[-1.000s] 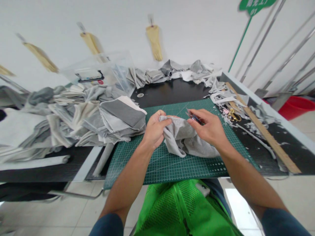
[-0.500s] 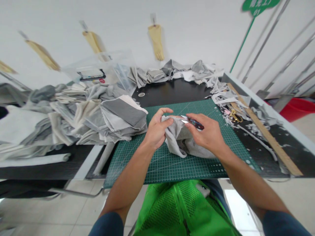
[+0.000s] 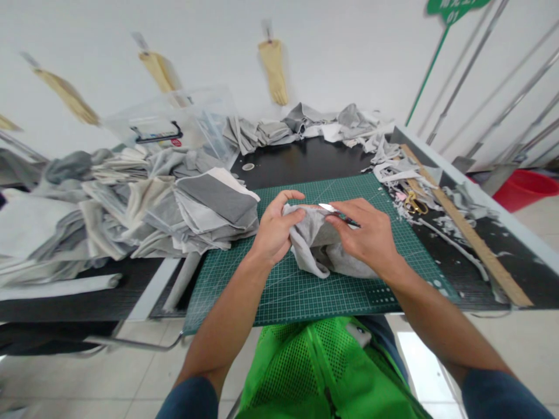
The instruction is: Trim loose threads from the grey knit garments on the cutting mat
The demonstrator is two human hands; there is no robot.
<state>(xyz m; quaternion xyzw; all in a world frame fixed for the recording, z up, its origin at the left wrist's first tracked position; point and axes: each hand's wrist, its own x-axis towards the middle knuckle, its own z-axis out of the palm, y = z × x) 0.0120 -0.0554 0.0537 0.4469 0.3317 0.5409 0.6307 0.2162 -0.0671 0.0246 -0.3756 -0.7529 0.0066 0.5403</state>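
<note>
My left hand point(image 3: 276, 228) pinches the edge of a light grey cloth point(image 3: 315, 233) between thumb and fingers, with its index finger curved above. The cloth droops in folds onto a green cutting mat point(image 3: 279, 291). In my right hand point(image 3: 369, 233) is a pair of small thread snips point(image 3: 328, 208) with a dark handle. Their bright blades point left and lie at the cloth's upper edge, a short way right of my left fingers. My right fingers hide most of the handle.
Grey and white cloth pieces point(image 3: 213, 201) are heaped at left before a clear plastic box point(image 3: 161, 119). On the right lie a wooden ruler point(image 3: 469, 227), gold-handled scissors point(image 3: 414, 203) and many scraps. More cloth point(image 3: 271, 134) lines the back; a red bucket point(image 3: 526, 189) stands beyond the table.
The snips moved left onto the cloth's edge; their blades showed apart half a second ago and look closer together now. My left index finger has lifted off the cloth.
</note>
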